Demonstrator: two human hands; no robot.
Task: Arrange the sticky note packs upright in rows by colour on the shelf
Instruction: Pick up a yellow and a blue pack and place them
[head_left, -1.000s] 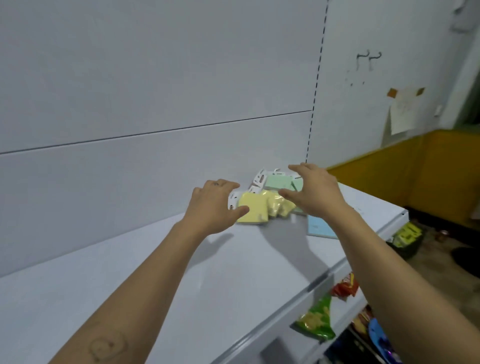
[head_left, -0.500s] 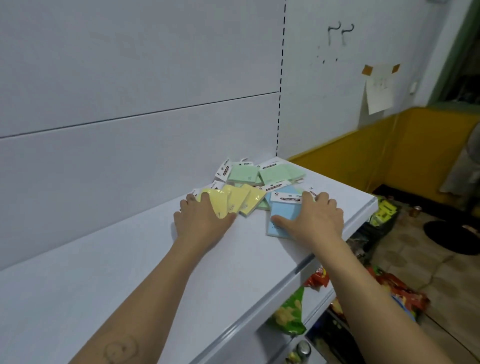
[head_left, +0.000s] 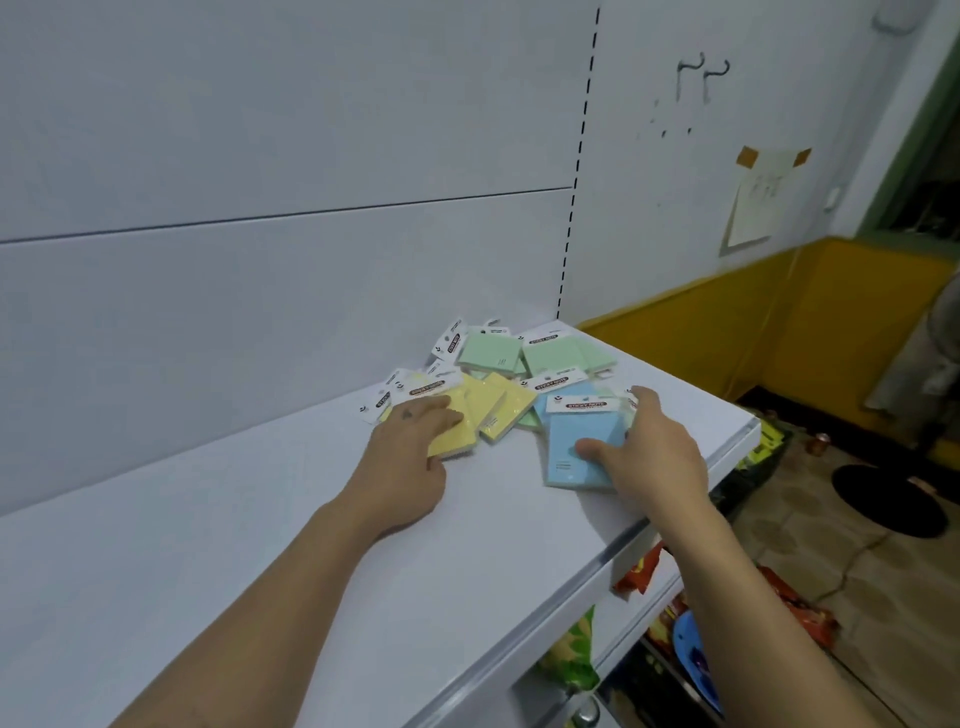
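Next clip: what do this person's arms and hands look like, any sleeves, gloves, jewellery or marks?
Both forearms are bare to the frame edge: no sleeves, gloves, watch or rings show. The left hand has a small dark mark near its knuckles; the right hand shows none.

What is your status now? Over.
Left hand flat on yellow sticky note packs. Right hand resting on blue sticky note pack. Green packs behind; every pack lies flat, none upright. Nothing blocking.

Just one view: head-worn, wide-angle, looking forward and down onto the white shelf (head_left: 249, 582). Sits close, just behind and above the sticky note packs (head_left: 491, 352). Faces the back panel (head_left: 260, 312) at a slant, taking in a strip of floor (head_left: 857, 530) at the right edge.
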